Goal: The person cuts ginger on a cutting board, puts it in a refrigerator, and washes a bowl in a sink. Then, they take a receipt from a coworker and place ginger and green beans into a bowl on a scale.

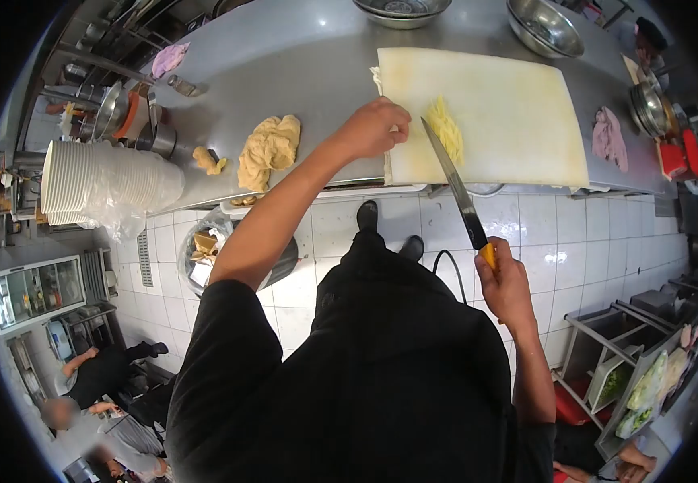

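Observation:
My right hand (503, 282) is wrapped round the yellow and black handle of a long knife (453, 179). The blade points up and left, its tip by a small pile of pale yellow shreds (445, 131) on the white cutting board (518, 113). Over the board's left edge is my left hand (375, 129), with its fingers curled together; what they hold, if anything, is too small to tell. A tan crumpled cloth (268, 151) lies on the steel counter left of that hand, with a knobby piece of ginger (208, 160) beyond it.
Metal bowls (545, 28) stand past the board's far edge, and a pink cloth (609, 139) lies to its right. Stacked white containers (99, 181) are at the counter's left end. A lined bin (204, 253) stands below. Other people are at lower left, lower right and upper right.

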### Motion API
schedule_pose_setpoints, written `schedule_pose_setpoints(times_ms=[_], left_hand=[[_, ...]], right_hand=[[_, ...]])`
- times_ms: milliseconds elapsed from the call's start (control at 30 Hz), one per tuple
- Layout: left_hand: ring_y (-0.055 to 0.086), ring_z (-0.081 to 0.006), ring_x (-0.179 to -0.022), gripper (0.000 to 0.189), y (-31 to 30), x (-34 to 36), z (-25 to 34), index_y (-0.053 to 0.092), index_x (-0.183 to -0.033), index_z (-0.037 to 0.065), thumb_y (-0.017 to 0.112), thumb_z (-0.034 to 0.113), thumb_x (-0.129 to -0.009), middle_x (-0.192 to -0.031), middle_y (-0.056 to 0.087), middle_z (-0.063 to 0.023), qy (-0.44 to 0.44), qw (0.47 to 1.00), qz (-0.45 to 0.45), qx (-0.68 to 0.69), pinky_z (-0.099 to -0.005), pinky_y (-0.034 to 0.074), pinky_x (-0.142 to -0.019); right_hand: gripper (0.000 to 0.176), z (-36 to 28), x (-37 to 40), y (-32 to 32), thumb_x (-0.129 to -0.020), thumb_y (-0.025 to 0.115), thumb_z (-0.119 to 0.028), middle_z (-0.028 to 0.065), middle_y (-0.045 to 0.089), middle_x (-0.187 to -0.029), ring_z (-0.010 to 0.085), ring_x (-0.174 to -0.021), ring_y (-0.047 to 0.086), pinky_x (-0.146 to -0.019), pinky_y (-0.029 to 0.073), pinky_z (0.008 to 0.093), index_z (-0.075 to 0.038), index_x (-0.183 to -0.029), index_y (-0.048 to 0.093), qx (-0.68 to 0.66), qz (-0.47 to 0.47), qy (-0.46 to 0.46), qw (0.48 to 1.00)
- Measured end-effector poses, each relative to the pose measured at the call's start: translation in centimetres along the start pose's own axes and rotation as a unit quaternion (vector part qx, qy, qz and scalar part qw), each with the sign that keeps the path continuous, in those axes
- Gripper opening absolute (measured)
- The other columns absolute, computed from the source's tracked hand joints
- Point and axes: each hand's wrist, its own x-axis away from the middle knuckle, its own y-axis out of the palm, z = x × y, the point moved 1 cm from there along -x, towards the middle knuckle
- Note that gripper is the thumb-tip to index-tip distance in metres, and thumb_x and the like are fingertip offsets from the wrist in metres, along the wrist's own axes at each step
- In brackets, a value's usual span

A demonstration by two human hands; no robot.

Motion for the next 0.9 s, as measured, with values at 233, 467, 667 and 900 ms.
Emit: schedule_pose_setpoints(times_ms=[233,467,667,900], left_hand=[[0.057,-0.0278,-0.109,0.005,-0.4,1.7,1.0,0.067,-0.082,0.004,0.069,0.009,-0.08,-0.115,0.067,-0.0067,0.026,0.999,0.0,-0.019,-0.0381,0.046,-0.095],[0.057,-0.0287,-0.11,0.006,0.2,2.0,0.9,0.066,-0.081,0.002,0.068,0.007,-0.081,-0.116,0.067,-0.0079,0.041,0.999,0.019,-0.005,-0.0386,0.047,-0.094],[0.057,-0.0288,-0.111,0.005,0.6,1.8,0.8,0.065,-0.08,0.002,0.066,0.006,-0.081,-0.119,0.066,-0.0086,0.03,0.999,0.016,-0.001,-0.0389,0.047,-0.094],[0.056,-0.0294,-0.112,0.005,0.8,1.5,0.5,0.064,-0.079,0.002,0.065,0.006,-0.081,-0.12,0.066,-0.009,0.035,0.999,0.006,-0.001,-0.039,0.047,-0.095]], right_hand=[[0.03,-0.3,-0.3,0.5,-0.096,0.055,-0.016,0.0283,0.063,-0.081,0.0478,-0.078,0.061,-0.069,0.048,0.049,-0.001,-0.12,0.047,0.011,0.018,-0.038,0.999],[0.03,-1.3,-1.1,0.7,-0.095,0.055,-0.016,0.0289,0.063,-0.08,0.0478,-0.079,0.061,-0.069,0.046,0.0507,-0.001,-0.121,0.047,0.011,0.009,-0.033,0.999],[0.028,-1.4,-1.5,1.0,-0.095,0.053,-0.014,0.0295,0.062,-0.079,0.0489,-0.079,0.061,-0.07,0.046,0.0535,-0.001,-0.119,0.047,0.056,0.016,-0.048,0.997],[0.029,-2.3,-2.5,1.1,-0.096,0.052,-0.017,0.0296,0.063,-0.079,0.0505,-0.08,0.06,-0.071,0.046,0.0563,0.0,-0.118,0.043,0.128,-0.058,-0.017,0.99]])
